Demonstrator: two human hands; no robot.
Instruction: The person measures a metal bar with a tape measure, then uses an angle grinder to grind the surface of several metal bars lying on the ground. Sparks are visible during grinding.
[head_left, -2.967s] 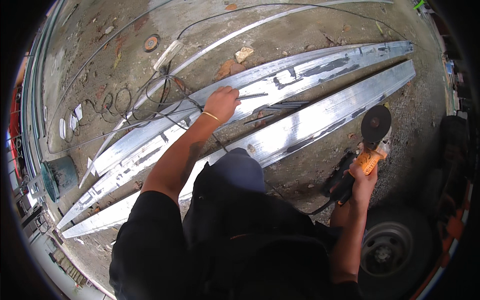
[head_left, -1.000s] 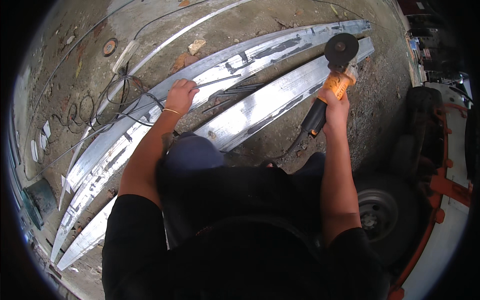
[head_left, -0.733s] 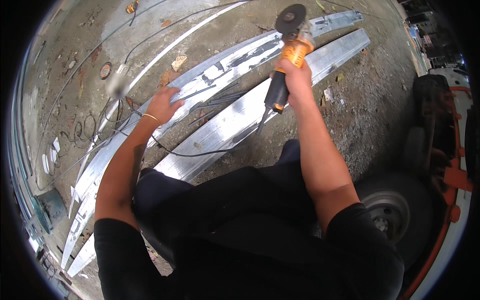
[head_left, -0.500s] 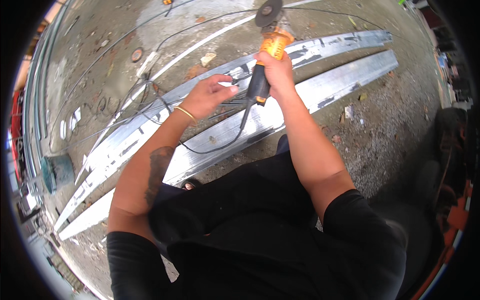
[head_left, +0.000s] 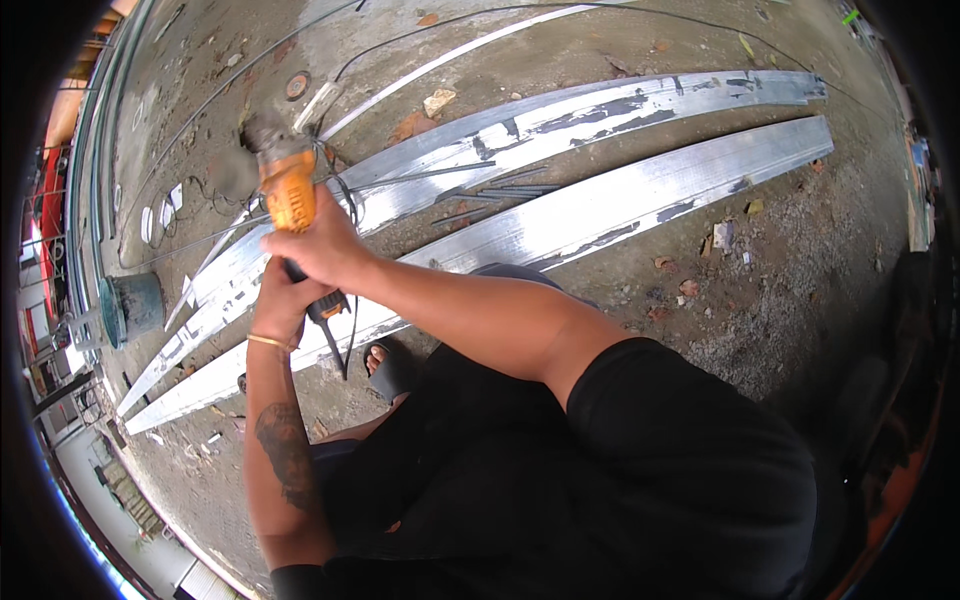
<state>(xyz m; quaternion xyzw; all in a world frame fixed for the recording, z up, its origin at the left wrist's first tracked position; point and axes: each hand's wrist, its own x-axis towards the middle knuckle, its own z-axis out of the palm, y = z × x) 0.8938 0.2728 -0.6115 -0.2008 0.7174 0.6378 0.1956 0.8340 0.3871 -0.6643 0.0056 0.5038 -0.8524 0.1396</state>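
Note:
An orange and black angle grinder (head_left: pixel 290 198) is held up at the left over two long silvery metal beams, its blurred disc end pointing away from me. My right hand (head_left: pixel 332 245) is closed around the orange body. Just below, my left hand (head_left: pixel 284 300) is closed around the black rear part, its fingers partly hidden. From the handle's lower end hangs the dark power cord (head_left: pixel 334 350). The far beam (head_left: pixel 430 185) has patchy dark and white marks. Nearer my feet lies the other beam (head_left: pixel 620 195), bright and smoother.
Several thin dark rods (head_left: pixel 510 192) lie between the beams. A dark green bucket (head_left: pixel 135 308) stands at the left. On the ground beyond are a loose round disc (head_left: pixel 297 86), a stone (head_left: pixel 438 102) and trailing cables. My sandalled foot (head_left: pixel 388 370) is beside the near beam.
The grinder has swung from the upper middle to the left with my right hand. My left hand, earlier apart with nothing in it, now grips the rear of the grinder.

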